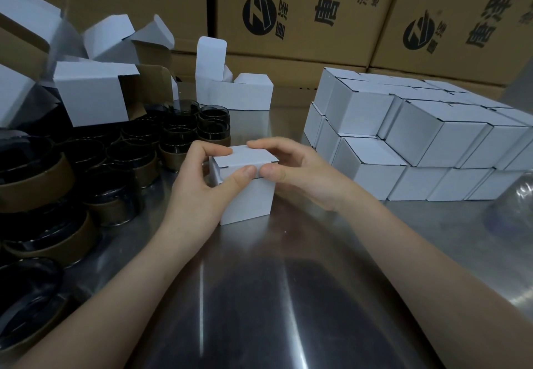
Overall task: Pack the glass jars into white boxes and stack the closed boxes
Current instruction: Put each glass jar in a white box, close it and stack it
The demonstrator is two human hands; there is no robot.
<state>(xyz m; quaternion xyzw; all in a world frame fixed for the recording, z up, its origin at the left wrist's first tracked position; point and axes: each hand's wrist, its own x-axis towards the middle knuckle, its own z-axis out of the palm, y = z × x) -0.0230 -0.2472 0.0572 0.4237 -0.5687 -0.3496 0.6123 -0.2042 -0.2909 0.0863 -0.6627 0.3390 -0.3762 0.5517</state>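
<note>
A: Presently, head view: what's in hand?

B: One white box (245, 186), centre of the counter (288, 296). Left hand (202, 186) and right hand (300, 169) both clasp it, thumbs pressing the lid flap down; nearly shut.

A: Done so far?

B: Stack of closed boxes (418, 137), right, two tiers, well apart from the hands.

A: Left to do?

B: Many glass jars (129, 160), left; open empty boxes (92, 91) far left. I'd judge roughly midway.
</note>
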